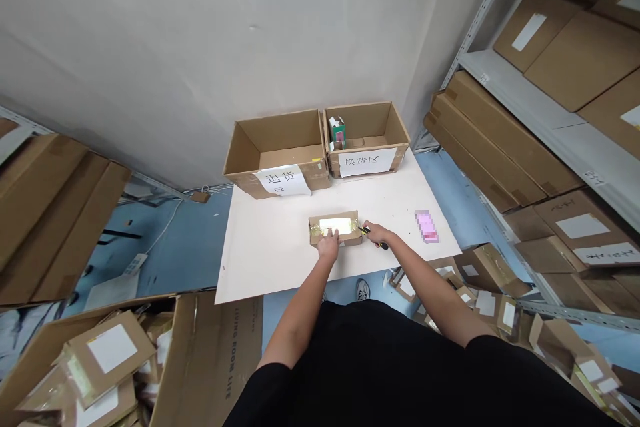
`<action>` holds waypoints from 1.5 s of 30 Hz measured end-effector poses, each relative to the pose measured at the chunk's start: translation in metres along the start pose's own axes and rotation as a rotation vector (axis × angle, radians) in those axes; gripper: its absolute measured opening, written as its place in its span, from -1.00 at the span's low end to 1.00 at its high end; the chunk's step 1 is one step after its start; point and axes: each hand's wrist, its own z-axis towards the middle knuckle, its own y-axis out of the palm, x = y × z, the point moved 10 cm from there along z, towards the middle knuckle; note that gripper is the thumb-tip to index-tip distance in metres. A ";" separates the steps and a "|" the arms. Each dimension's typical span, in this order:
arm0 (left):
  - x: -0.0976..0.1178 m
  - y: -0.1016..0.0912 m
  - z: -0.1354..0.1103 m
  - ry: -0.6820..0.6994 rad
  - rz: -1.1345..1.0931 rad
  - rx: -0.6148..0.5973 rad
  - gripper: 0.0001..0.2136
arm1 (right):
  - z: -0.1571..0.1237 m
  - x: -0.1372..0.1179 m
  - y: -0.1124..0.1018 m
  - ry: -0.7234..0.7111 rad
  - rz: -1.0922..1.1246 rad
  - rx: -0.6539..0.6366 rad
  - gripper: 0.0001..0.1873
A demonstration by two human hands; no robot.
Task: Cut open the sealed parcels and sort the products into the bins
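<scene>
A small brown cardboard box [316, 221] with clear tape and a white label lies on the white table [265, 250]. My left hand [329, 243] rests on the box's near side, fingers stretched over the label. In my right hand [375, 232], fingers wrapped round it, is a black and yellow utility knife [383, 245]. The knife's front end is at the right end of the box; whether the blade touches the tape is too small to tell.
Two open cardboard boxes with paper signs, the left bin [245, 147] and the right bin [395, 127], stand at the table's back. A green carton [339, 133] sits in the right one. A blurred pink item [427, 226] lies at right. Shelves [525, 80] and a parcel-filled carton [200, 347] flank the table.
</scene>
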 end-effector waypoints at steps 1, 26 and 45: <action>0.001 -0.001 0.000 0.009 -0.010 -0.005 -0.44 | -0.001 0.000 -0.003 0.012 -0.010 -0.019 -0.55; -0.051 -0.020 -0.002 0.288 0.083 -0.023 -0.18 | 0.097 -0.049 -0.038 0.064 0.225 0.581 0.02; -0.006 -0.023 0.019 0.294 0.150 0.101 -0.38 | 0.100 -0.054 -0.044 0.001 -0.115 0.551 0.14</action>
